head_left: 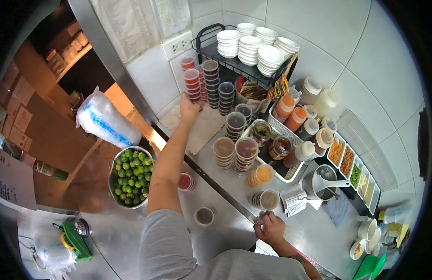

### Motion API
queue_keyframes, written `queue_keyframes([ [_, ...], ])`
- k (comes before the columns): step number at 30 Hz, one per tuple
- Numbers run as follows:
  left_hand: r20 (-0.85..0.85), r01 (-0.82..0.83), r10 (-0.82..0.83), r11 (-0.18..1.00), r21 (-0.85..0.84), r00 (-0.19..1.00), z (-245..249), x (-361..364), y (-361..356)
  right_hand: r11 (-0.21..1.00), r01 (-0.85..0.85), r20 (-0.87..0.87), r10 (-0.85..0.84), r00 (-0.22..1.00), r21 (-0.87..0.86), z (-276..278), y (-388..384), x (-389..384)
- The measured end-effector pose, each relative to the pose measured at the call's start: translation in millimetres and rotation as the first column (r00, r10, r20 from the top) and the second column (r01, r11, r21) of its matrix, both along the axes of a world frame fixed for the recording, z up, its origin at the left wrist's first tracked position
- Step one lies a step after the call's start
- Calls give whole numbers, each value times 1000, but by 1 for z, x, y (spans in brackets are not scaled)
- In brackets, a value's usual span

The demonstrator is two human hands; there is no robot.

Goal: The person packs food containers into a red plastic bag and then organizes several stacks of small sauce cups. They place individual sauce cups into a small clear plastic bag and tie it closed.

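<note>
My left hand (pixel 190 108) reaches to the back of the counter, its fingers closed around the lower part of a stack of lidded red sauce cups (pixel 192 83). Close beside that stand tall stacks of dark sauce cups (pixel 210 79), and a beige cloth (pixel 202 128) lies under and in front of the hand. At the counter's near edge, my right hand (pixel 272 229) is closed on a small crumpled grey cloth (pixel 258 219). A stack of brownish sauce cups (pixel 267 199) stands just beyond it.
A bowl of green limes (pixel 132 177) stands at left, near a plastic-wrapped bundle (pixel 106 119). White bowls (pixel 248 49) fill a black rack. Squeeze bottles (pixel 285 106) stand in a white basket (pixel 288 123). At right are a metal pot (pixel 311 184) and topping trays (pixel 347 161).
</note>
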State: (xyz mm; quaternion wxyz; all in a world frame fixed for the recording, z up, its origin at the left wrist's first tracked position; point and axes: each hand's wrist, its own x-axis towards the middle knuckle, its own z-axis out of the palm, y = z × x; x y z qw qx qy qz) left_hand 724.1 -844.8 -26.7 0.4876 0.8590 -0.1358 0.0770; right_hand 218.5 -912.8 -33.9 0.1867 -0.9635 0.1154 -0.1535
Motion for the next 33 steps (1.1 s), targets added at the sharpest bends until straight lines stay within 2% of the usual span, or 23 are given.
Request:
queue_keyframes([
  [4, -5, -25, 25, 999, 36, 1000, 11, -14, -4, 1000, 4, 12, -3, 1000, -1, 0, 0, 0],
  [7, -61, -34, 36, 999, 30, 998, 6, -9, -6, 1000, 2, 23, -1, 1000, -12, 0, 0, -1],
  [10, -26, -28, 28, 999, 16, 999, 1, -7, -5, 1000, 5, 9, -5, 1000, -9, 2, 0, -2],
  [16, -85, -18, 17, 1000, -14, 996, 5, -12, 6, 1000, 22, 46, -22, 999, 0, 1, 1, -1],
  [18, -56, 15, -9, 995, 101, 998, 16, -12, 14, 1000, 19, 75, -19, 997, 11, -4, 1, -3],
  [21, -22, 85, -82, 964, 254, 996, 49, -28, 35, 1000, 21, 28, -20, 999, -3, -9, 0, -5],
  [25, 71, 181, -216, 925, 333, 974, 126, -97, 74, 999, 0, 89, -4, 996, 44, -10, 1, -7],
  [28, 137, 184, -225, 947, 263, 965, 174, -186, 108, 996, -59, 218, 43, 975, 66, -13, -2, -12],
  [30, 37, 159, -171, 965, 209, 985, 199, -265, 127, 981, -70, 132, 47, 990, 181, -15, -8, -19],
  [32, -18, 183, -182, 970, 158, 983, 205, -344, 146, 956, -154, 288, 79, 954, 250, -36, -20, -28],
  [33, -21, 221, -221, 966, 131, 975, 203, -383, 156, 931, -150, 256, 64, 965, 333, -31, -23, -36],
])
